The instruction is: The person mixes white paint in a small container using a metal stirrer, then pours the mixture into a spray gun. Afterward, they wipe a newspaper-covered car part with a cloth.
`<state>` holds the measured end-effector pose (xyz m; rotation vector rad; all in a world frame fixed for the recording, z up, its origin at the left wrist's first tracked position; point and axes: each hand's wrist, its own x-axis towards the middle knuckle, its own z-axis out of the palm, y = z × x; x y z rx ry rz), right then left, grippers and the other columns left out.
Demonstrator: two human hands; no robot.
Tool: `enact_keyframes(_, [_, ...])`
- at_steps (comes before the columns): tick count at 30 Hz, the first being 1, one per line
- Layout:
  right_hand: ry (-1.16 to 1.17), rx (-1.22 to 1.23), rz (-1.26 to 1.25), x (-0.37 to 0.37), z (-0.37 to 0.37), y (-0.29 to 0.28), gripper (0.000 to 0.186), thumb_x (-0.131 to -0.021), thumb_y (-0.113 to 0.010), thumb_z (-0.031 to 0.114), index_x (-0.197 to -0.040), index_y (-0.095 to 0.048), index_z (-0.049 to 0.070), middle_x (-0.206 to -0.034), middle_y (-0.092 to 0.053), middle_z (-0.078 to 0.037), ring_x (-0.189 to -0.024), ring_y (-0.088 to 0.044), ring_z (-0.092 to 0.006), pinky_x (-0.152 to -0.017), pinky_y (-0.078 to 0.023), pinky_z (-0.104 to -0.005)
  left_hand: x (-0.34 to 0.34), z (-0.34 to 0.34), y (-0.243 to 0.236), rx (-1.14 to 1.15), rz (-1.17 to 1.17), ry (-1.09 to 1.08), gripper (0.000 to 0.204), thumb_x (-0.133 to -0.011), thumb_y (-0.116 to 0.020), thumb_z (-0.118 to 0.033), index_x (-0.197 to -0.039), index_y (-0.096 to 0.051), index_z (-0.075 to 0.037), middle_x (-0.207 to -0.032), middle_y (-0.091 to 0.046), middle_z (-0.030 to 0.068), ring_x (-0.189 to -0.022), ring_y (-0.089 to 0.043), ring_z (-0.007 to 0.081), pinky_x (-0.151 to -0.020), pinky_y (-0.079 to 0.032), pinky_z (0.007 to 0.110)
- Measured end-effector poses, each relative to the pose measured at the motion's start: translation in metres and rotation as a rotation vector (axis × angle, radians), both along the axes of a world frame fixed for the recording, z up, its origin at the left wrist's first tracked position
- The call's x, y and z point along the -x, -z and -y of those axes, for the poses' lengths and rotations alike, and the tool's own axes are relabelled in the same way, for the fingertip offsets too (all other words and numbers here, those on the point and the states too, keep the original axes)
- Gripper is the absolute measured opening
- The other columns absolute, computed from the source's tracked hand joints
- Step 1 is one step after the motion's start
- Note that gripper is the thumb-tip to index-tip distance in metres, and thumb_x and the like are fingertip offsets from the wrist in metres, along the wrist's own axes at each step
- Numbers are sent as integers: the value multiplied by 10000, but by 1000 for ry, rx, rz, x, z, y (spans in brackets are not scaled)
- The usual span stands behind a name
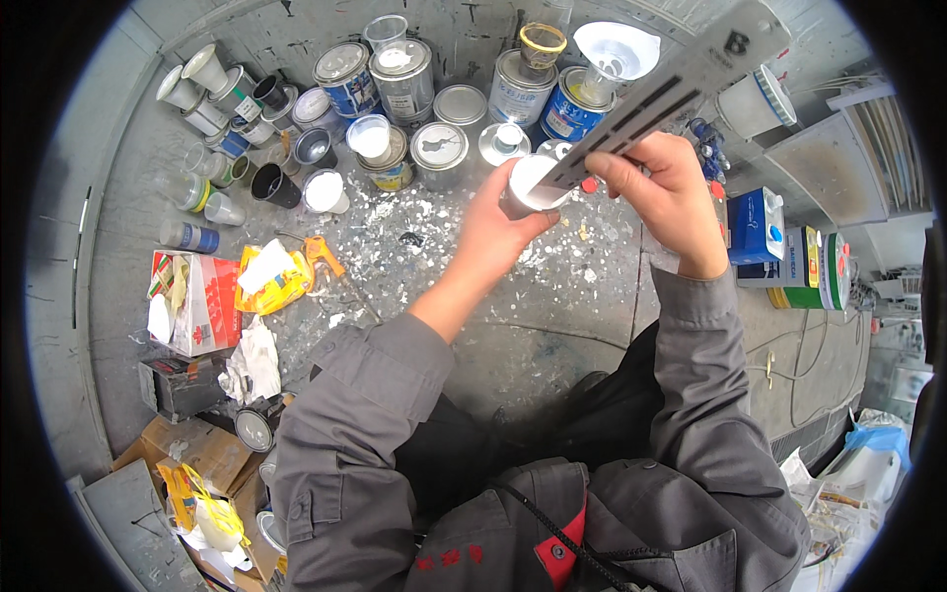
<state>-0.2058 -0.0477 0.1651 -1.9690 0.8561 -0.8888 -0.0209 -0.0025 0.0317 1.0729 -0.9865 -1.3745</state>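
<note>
My left hand [503, 229] is closed around a small cup [536, 185] with white paint in it, held above the speckled floor. In my right hand [663, 197], pinched between thumb and fingers, is a long flat metal mixing ruler [681, 84] with dark slots. It slants from the upper right, and its lower end reaches into the cup. How deep it goes in the paint I cannot tell. Just beyond the cup stand a lidded paint can [440, 146] and a can with a white spout [504, 143].
Along the back wall stand several paint cans [402, 84] and a white funnel [617, 51]. Plastic cups [274, 187] crowd the left. A red and white box [197, 306], a yellow packet [276, 279] and an orange tool [323, 257] lie nearer. Blue tins [755, 225] stand right.
</note>
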Motion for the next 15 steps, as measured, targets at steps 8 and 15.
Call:
enact_keyframes(8, [-116, 269, -187, 9, 7, -7, 172, -938, -729, 13, -1100, -781, -8, -894, -733, -55, -779, -642, -124, -678, -483, -281, -2, -1, -3, -8, 24, 34, 761, -799, -876, -45, -1477, -530, -51, -1338, -665, 87, -1244, -642, 209, -1035, -517, 358])
enact_keyframes(15, [91, 151, -63, 10, 4, -8, 151, -957, -733, 54, -1082, -774, -20, -838, -730, -27, -704, -609, -68, -617, -474, -245, 1, -3, -7, 48, -25, 26, 774, -811, -841, 4, -1506, -507, -63, -1327, -657, 60, -1200, -643, 169, -1009, -532, 330])
